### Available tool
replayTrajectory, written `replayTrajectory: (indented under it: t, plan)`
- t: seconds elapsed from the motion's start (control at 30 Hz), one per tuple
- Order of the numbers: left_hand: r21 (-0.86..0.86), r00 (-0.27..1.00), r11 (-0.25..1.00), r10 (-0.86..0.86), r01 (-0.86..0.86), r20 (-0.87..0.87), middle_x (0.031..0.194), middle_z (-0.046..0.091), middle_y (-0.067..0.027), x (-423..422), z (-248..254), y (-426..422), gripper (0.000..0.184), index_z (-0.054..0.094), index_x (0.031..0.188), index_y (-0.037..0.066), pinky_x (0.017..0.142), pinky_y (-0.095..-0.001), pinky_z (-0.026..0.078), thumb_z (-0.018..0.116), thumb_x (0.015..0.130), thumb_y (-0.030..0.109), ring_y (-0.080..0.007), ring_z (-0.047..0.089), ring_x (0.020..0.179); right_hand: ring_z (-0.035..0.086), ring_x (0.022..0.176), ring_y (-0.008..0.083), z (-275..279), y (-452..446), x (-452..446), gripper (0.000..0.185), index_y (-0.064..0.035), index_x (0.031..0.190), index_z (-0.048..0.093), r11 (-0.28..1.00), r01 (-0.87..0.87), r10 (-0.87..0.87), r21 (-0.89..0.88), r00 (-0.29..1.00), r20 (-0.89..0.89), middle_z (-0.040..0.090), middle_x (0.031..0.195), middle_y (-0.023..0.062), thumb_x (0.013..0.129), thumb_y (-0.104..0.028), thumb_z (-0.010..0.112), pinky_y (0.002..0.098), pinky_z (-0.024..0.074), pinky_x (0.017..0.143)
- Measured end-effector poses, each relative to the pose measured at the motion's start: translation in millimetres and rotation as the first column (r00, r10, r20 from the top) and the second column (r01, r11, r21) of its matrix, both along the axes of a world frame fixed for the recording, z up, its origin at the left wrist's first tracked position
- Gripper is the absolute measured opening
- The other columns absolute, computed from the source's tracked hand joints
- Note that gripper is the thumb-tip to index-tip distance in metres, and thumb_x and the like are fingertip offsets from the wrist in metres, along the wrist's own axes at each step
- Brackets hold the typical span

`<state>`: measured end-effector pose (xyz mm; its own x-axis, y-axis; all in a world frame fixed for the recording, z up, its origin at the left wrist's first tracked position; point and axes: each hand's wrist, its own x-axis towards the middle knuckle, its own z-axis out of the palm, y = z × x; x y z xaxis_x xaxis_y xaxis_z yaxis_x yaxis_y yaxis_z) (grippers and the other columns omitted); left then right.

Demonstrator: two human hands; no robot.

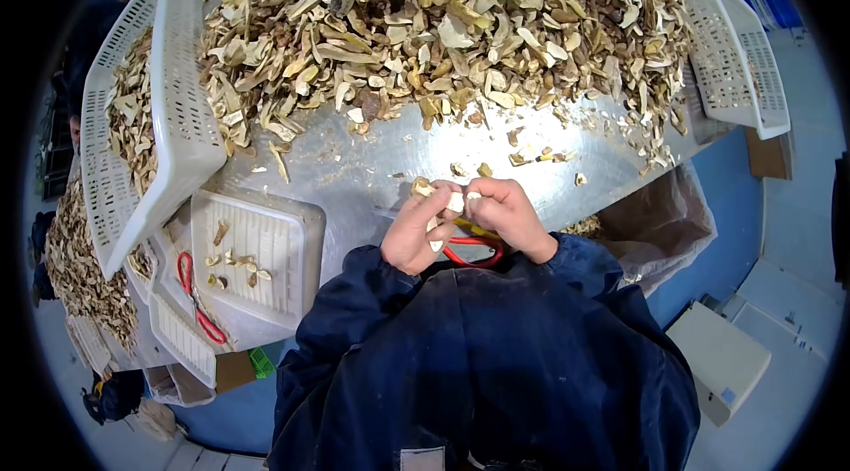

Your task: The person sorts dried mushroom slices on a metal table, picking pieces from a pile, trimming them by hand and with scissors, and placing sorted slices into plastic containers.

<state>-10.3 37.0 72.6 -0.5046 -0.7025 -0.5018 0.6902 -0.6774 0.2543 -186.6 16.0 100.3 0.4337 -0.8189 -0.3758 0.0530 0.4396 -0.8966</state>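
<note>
Both hands are close together over the near edge of the metal table. My left hand (412, 232) is closed around several pale dried mushroom slices (423, 188), whose ends stick out between the fingers. My right hand (515, 220) pinches a small white piece of dried mushroom (473, 197) beside them. Just below the hands lie red-handled scissors (485, 260), partly hidden by the fingers and the jacket. Beyond the hands rises a large heap of dried mushroom slices (443, 37), with loose bits scattered along its near edge.
A white perforated basket (190, 99) with slices stands tilted at left. Below it are a shallow white tray (310, 245) holding several pieces and another pair of red scissors (188, 281). Another basket (728, 55) sits at right, above a lined box (677, 223). More slices lie far left.
</note>
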Motion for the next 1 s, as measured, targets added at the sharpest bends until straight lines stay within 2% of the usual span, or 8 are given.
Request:
replayTrajectory:
  t: [0.13, 0.23, 0.3, 0.5, 0.6, 0.8, 0.9, 1.0]
  plan:
    - [0.064, 0.976, 0.997, -0.026, 0.041, -0.218, 0.081, 0.047, 0.0009, 7.6, 4.4, -7.9, 0.029, 0.045, 0.122, 0.005, 0.047, -0.0158, 0.031, 0.049, 0.096, 0.017, -0.0043, 0.039, 0.066, 0.04, 0.053, 0.0079, -5.8, -24.4, -24.1, 0.022, 0.0008, 0.072, 0.055, 0.987, -0.082, 0.045, -0.136, 0.965, -0.257, 0.048, 0.058, 0.0007, 0.086, -0.016, 0.053, 0.0262, 0.0355, 0.049]
    - [-0.068, 0.95, 0.998, -0.017, -0.004, -0.313, 0.076, 0.041, 0.0016, 15.7, 2.8, -9.0, 0.044, 0.034, 0.134, 0.006, 0.047, -0.0155, 0.031, 0.05, 0.095, 0.015, -0.0046, 0.037, 0.066, 0.057, 0.056, 0.0304, 3.7, -45.6, -46.2, 0.035, 0.0005, 0.075, 0.064, 0.893, -0.383, 0.051, -0.235, 0.605, -0.795, 0.059, 0.062, 0.0175, 0.085, -0.033, 0.059, 0.037, 0.044, 0.056]
    - [-0.053, 0.903, 0.997, 0.028, -0.056, -0.428, 0.074, 0.04, 0.0007, 21.3, -0.4, -7.6, 0.046, 0.036, 0.136, 0.006, 0.049, -0.0193, 0.034, 0.049, 0.094, 0.019, -0.0074, 0.037, 0.063, 0.061, 0.063, 0.0319, 11.6, -57.0, -50.5, 0.034, -0.0032, 0.076, 0.068, 0.928, -0.301, -0.029, -0.219, 0.526, -0.85, 0.061, 0.064, 0.0173, 0.085, -0.035, 0.059, 0.0388, 0.0458, 0.058]
    - [-0.053, 0.736, 0.996, 0.02, -0.076, -0.676, 0.076, 0.044, -0.0017, 22.8, -26.2, -8.8, 0.04, 0.047, 0.13, 0.008, 0.056, -0.0262, 0.041, 0.05, 0.094, 0.027, -0.0123, 0.043, 0.064, 0.062, 0.063, 0.031, -19.2, -96.2, -41.4, 0.017, -0.0079, 0.091, 0.066, 0.703, -0.29, -0.499, -0.65, 0.45, -0.741, 0.065, 0.071, 0.0122, 0.079, -0.019, 0.063, 0.0368, 0.0476, 0.057]
    - [0.07, 0.836, 0.984, 0.174, -0.162, -0.52, 0.096, 0.057, -0.0085, 19.5, -17.4, -3.2, 0.037, 0.051, 0.124, 0.004, 0.08, -0.0328, 0.05, 0.047, 0.094, 0.025, -0.0214, 0.057, 0.088, 0.061, 0.065, 0.0314, -33.6, -99.8, -34.2, 0.012, -0.0069, 0.084, 0.064, 0.648, -0.377, -0.538, -0.662, 0.388, -0.748, 0.064, 0.072, 0.0129, 0.078, -0.017, 0.062, 0.0379, 0.0473, 0.057]
    - [0.147, 0.866, 0.951, 0.308, -0.272, -0.394, 0.136, 0.047, -0.013, 10.8, -4.9, -6.8, 0.039, 0.053, 0.125, 0.008, 0.107, -0.0408, 0.032, 0.052, 0.091, 0.027, -0.0253, 0.042, 0.128, 0.05, 0.058, 0.0076, -3.0, -74.8, -20.1, 0.016, -0.0026, 0.08, 0.064, 0.93, -0.065, -0.08, -0.361, 0.924, -0.374, 0.057, 0.061, 0.0029, 0.081, -0.018, 0.062, 0.0253, 0.0408, 0.054]
    - [0.196, 0.89, 0.947, 0.308, -0.254, -0.337, 0.128, 0.053, -0.0119, 5.7, 4.4, -10.2, 0.037, 0.054, 0.122, 0.006, 0.103, -0.0396, 0.037, 0.052, 0.09, 0.025, -0.0236, 0.049, 0.119, 0.056, 0.055, 0.0157, 13.4, -76.1, -12.8, 0.02, -0.0027, 0.085, 0.067, 0.914, -0.15, -0.08, -0.377, 0.844, -0.53, 0.061, 0.061, 0.0091, 0.081, -0.022, 0.061, 0.0283, 0.0437, 0.055]
    - [0.239, 0.87, 0.954, 0.268, -0.181, -0.414, 0.11, 0.058, -0.0082, 8.3, -17.3, -5.1, 0.032, 0.056, 0.116, 0.005, 0.094, -0.0371, 0.042, 0.052, 0.09, 0.023, -0.0206, 0.054, 0.1, 0.062, 0.062, 0.0323, -21.1, -112.5, -16.8, 0.022, -0.0036, 0.091, 0.064, 0.745, -0.192, -0.454, -0.639, 0.557, -0.695, 0.063, 0.069, 0.0168, 0.081, -0.023, 0.061, 0.0384, 0.0472, 0.056]
